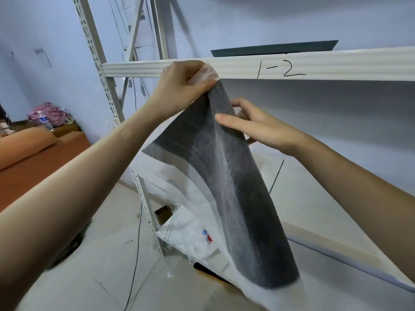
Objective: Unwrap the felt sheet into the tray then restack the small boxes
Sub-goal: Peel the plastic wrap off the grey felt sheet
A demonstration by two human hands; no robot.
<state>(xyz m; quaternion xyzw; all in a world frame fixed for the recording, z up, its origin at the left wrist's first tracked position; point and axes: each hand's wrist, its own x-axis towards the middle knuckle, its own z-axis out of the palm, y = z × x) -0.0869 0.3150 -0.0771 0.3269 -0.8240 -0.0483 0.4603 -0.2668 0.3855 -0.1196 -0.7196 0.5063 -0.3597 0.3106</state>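
Note:
A dark grey felt sheet (238,187) hangs in a loose curl inside a clear plastic wrapper (197,239) in front of a metal rack. My left hand (182,86) pinches the top of the wrapper and sheet together, up by the rack's upper beam. My right hand (258,126) rests against the sheet's upper right side, fingers around its edge, thumb behind. A dark green tray (274,49) lies flat on the upper shelf, behind the beam. No small boxes are clearly in view.
The rack's white beam marked "1-2" (292,66) crosses at hand height; a lower white shelf (336,232) runs under the sheet. An upright post (148,212) stands lower left. An orange sofa (33,158) with a water bottle (45,120) sits at left. A cable trails across the floor.

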